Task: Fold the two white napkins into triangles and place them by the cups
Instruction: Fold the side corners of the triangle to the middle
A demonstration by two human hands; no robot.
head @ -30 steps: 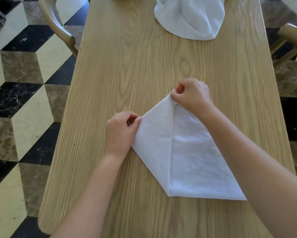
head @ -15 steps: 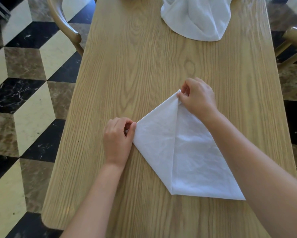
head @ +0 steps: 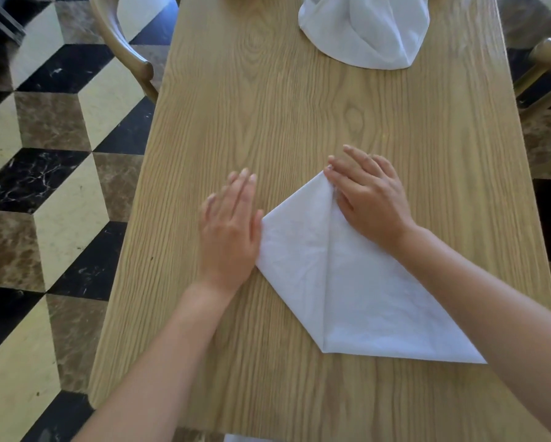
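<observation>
Dining room of a home or restaurant: long light-wood desk (head: 299,106), curved wooden chairs (head: 124,49) on both sides, white cloth napkins (head: 347,282), and polished marble floor (head: 54,129) in a cube pattern

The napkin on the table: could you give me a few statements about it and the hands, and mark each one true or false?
1. The folded napkin lies flat on the wooden table. True.
2. The left hand pinches a napkin corner. False: its fingers are straight, beside the napkin's left corner.
3. The right hand rests open on the napkin's far corner. True.
4. The second napkin is folded into a neat triangle. False: it lies loosely bunched at the table's far end.
5. Cups stand beside the folded napkin. False: no cups are visible.
</observation>
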